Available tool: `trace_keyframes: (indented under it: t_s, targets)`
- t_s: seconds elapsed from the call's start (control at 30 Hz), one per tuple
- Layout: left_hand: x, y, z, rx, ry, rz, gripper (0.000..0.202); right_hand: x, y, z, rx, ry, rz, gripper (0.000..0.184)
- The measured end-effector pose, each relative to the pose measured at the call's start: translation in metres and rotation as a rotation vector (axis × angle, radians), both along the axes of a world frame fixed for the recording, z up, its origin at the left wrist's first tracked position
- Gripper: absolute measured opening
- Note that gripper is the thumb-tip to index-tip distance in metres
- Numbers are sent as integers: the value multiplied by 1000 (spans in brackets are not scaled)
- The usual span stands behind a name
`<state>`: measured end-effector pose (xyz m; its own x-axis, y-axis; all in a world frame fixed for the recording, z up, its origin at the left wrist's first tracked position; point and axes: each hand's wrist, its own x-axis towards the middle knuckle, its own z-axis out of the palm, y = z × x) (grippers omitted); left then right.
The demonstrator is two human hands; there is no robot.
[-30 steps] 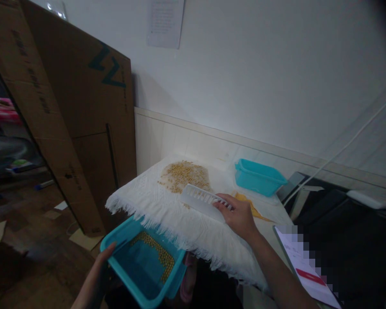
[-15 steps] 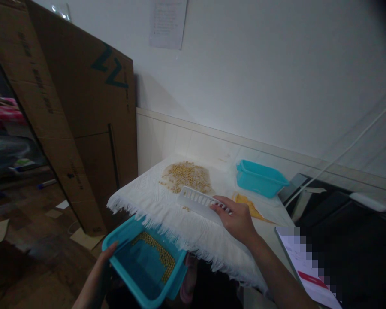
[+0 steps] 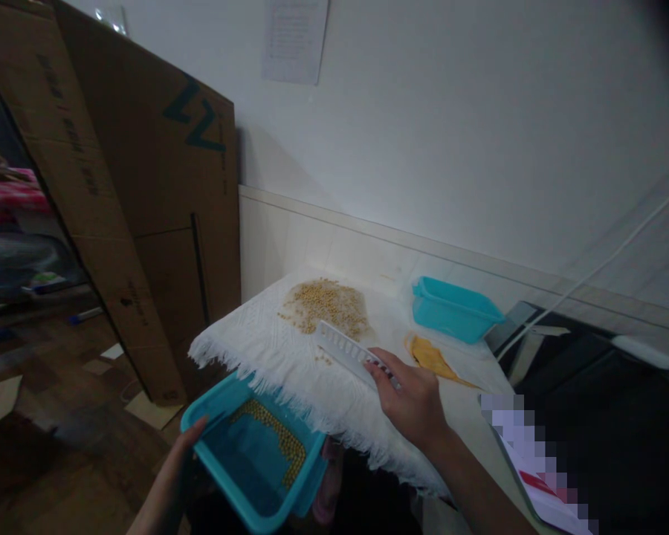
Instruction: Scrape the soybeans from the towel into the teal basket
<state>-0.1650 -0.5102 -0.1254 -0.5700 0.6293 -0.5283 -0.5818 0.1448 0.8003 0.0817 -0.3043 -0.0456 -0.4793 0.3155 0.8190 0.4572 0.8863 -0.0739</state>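
Note:
My right hand (image 3: 409, 397) grips a white slotted plastic scraper (image 3: 343, 345) and holds its edge against a white fringed cloth (image 3: 290, 375), just in front of a pile of yellow beans (image 3: 326, 303). My left hand (image 3: 170, 483) holds a teal plastic tub (image 3: 256, 455) below the cloth's front edge. A row of beans lies inside that tub. A few loose beans rest on the cloth beside the scraper.
A second teal tub (image 3: 454, 307) stands at the back right of the table, with a yellow patch (image 3: 428, 357) in front of it. Large cardboard boxes (image 3: 139, 193) lean at the left. A paper sheet (image 3: 535, 475) and dark equipment lie at the right.
The scraper has tilted more on edge and slid slightly toward the beans. The left hand and its tub have barely shifted.

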Motion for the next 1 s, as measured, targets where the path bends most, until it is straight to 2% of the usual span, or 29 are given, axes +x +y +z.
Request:
trace_keyframes:
  t_s: [0.23,0.53,0.67,0.77,0.87,1.0]
  targets:
    - [-1,0,-2,-25,-18,39,77,-4,-5,-10,-28,-43,44,25]
    - [-5,-1,-12,1,-53,-8,75,-12,-35,-7,49,-60,193,22]
    - [-2,-2,-7,-1,-35,-14,77,-17,-61,-4,-3,-58,305,23]
    - [-1,-2,-3,-18,-36,-1,78,-20,-66,-1,-53,-24,352,20]
    - [-3,-1,-5,-26,-40,-6,77,-18,-47,3,-30,30,218,20]
    - [-7,2,-12,-50,-42,2,76,-9,-2,5,-22,30,-3,27]
